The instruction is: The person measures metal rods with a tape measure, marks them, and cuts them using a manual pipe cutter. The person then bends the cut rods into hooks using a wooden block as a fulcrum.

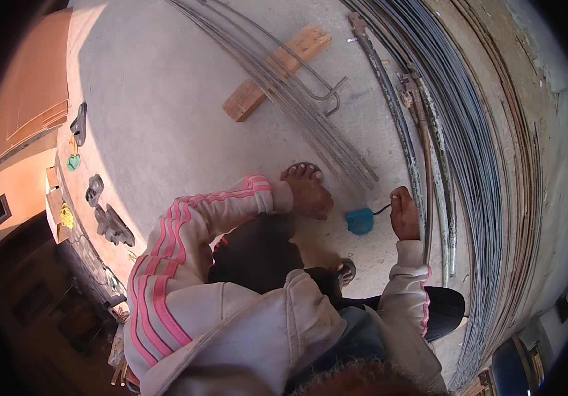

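My right hand [404, 212] is closed, its fingers curled round the end of a thin dark cord or handle [382, 209]. That thin piece runs left to a blue, rounded object [360, 221] over the concrete floor, whose exact kind I cannot make out. In front of my left knee, my left hand [312, 198] hangs bent at the wrist, close to my sandalled foot [301, 171]. Its fingers point down and are mostly hidden, so their grip does not show. Just beyond both hands lie the near ends of several thin steel rods [337, 148].
A wooden block [244, 100] lies under the rods, with bent bars [327, 92] beside it. Rusty pipes [390, 99] and a long bundle of steel rods [475, 152] run along my right. Loose sandals [113, 226] sit at the left.
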A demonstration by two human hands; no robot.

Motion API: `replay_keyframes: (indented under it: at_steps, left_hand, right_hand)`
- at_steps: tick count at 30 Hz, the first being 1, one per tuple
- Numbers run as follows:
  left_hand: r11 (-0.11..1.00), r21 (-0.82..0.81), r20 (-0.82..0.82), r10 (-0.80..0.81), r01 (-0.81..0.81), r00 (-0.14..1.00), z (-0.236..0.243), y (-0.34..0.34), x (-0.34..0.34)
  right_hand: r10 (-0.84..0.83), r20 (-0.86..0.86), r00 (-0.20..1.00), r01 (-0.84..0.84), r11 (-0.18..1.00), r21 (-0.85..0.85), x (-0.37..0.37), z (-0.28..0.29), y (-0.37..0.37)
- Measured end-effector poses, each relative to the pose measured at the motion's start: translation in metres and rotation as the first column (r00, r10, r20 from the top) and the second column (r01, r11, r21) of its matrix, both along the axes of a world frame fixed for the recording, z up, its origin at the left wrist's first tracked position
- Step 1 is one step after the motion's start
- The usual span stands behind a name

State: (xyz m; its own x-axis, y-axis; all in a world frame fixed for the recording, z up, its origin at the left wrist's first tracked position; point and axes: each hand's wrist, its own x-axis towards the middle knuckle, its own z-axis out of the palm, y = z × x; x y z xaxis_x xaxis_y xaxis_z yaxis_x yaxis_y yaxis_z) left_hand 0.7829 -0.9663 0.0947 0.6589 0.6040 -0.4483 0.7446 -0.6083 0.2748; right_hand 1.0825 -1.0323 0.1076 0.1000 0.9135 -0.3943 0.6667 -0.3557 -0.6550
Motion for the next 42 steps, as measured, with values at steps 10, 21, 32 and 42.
replay_keyframes:
  at_steps: [10,21,32,42]
  left_hand:
    - [0.922,0.375,0.293,-0.217,0.097,0.931,0.003,0.225,-0.02]
    - [0.845,0.459,0.096,-0.355,0.275,0.93,-0.032,0.22,0.011]
    - [0.851,0.328,0.065,-0.453,0.409,0.889,-0.044,0.237,0.024]
    - [0.59,0.805,0.375,-0.587,0.062,0.717,0.233,0.269,0.135]
  right_hand:
    - [0.094,0.098,0.991,-0.097,0.995,0.026,0.022,0.169,-0.008]
    - [0.02,0.016,1.0,-0.019,0.999,-0.038,0.056,0.2,-0.001]
    - [0.048,0.013,0.999,-0.048,0.999,-0.002,0.05,0.21,-0.008]
    - [0.25,-0.054,0.967,-0.233,0.949,0.213,0.032,0.203,0.012]
